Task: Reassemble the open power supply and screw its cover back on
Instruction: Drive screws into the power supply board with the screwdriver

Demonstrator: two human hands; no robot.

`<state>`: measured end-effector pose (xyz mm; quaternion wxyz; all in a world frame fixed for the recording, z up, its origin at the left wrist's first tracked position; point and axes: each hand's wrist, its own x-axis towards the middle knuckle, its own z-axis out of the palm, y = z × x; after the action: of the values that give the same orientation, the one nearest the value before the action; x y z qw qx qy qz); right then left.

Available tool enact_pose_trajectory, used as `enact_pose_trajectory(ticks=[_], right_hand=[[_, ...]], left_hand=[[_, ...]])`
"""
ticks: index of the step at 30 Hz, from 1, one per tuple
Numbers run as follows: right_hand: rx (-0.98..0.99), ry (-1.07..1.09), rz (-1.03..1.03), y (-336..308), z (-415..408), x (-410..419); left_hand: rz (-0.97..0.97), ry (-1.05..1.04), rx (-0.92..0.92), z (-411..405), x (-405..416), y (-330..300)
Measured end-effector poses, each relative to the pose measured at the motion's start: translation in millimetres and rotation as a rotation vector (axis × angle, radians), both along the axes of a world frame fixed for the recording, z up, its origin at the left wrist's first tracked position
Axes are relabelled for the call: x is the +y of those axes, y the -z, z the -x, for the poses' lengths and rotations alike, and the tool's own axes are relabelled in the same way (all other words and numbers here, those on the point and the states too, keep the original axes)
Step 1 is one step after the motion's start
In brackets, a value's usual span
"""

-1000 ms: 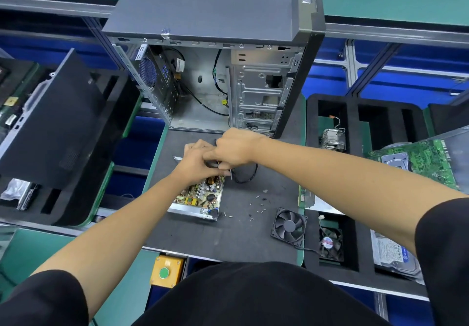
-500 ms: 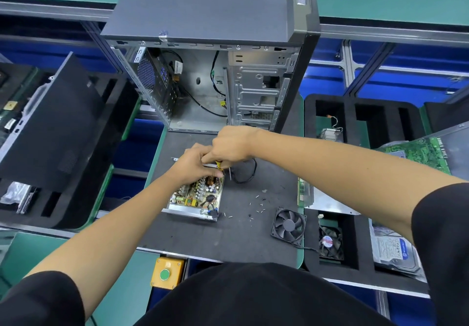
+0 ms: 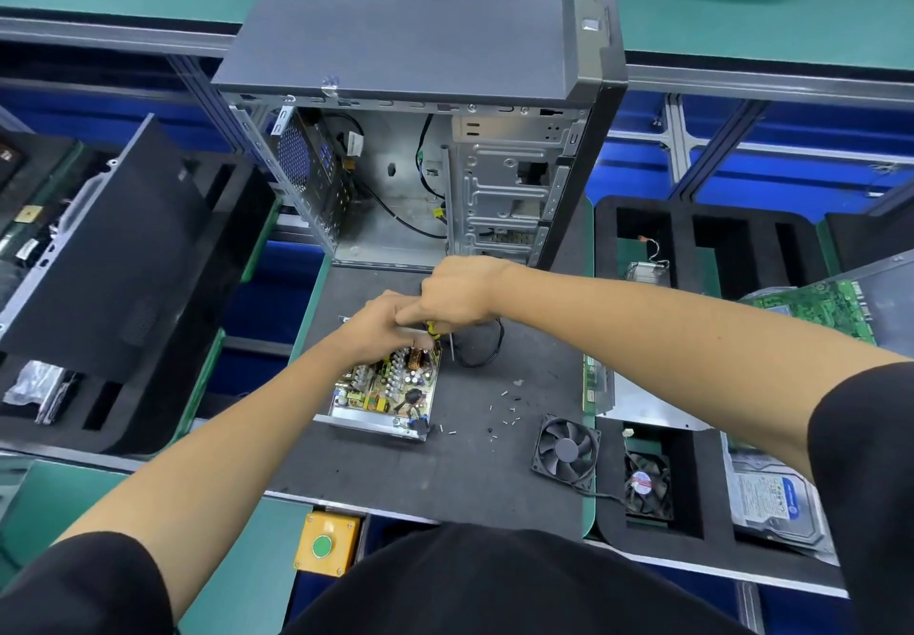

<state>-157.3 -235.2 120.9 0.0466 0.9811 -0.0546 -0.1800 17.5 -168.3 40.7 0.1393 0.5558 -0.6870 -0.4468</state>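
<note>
The power supply [image 3: 383, 394] lies open on the dark mat of the counter [image 3: 395, 476], its circuit board with capacitors and a copper coil facing up inside a shallow metal tray. Over its far end the two hands meet. The right hand [image 3: 457, 290] is curled around a tool with a yellow and black handle [image 3: 433, 329], of which only a small part shows below the fist; a thin metal shaft [image 3: 451, 345] points down just past the supply's far right corner. The left hand [image 3: 383, 325] sits against the right one above the board, fingers bent; what it holds, if anything, is hidden. A black cable [image 3: 482, 350] loops on the mat just right of the hands. Small screws [image 3: 504, 409] are scattered on the mat to the right of the supply, and a black fan [image 3: 565, 450] lies beyond them near the counter's edge. Behind the hands stands an open computer case [image 3: 420, 149].
</note>
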Motion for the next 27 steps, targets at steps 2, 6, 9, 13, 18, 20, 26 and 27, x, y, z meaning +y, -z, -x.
enact_pose_trajectory(ticks=[2,6,9,13,18,20,26,27], right_hand=[[0.0,0.048,0.031,3.3,0.1,0.9],[0.049,0.131,0.107,12.2,-5.4,3.5],[0.068,0.111,0.115,12.0,-9.0,5.6],[-0.052,0.071,-0.071,-2.2,-6.8,3.2],[0.042,-0.053,-0.109,-7.1,-8.1,2.9],[0.044,-0.014,-0.069,-5.6,-10.1,3.9],[0.046,0.167,-0.034,1.7,-16.7,15.4],[0.04,0.154,-0.045,2.0,-16.4,15.7]], left_hand=[[0.009,-0.03,0.012,2.5,2.8,-2.4],[0.114,-0.135,-0.038,13.7,9.2,-0.6],[0.121,-0.121,-0.043,12.7,11.8,1.1],[-0.041,-0.276,0.003,13.7,10.3,-0.2],[-0.002,-0.064,-0.194,9.1,6.2,0.1],[0.007,-0.087,-0.113,7.9,7.0,-1.5],[0.048,-0.163,0.005,13.9,11.1,-2.1],[0.033,-0.162,-0.026,12.3,10.7,-1.5]])
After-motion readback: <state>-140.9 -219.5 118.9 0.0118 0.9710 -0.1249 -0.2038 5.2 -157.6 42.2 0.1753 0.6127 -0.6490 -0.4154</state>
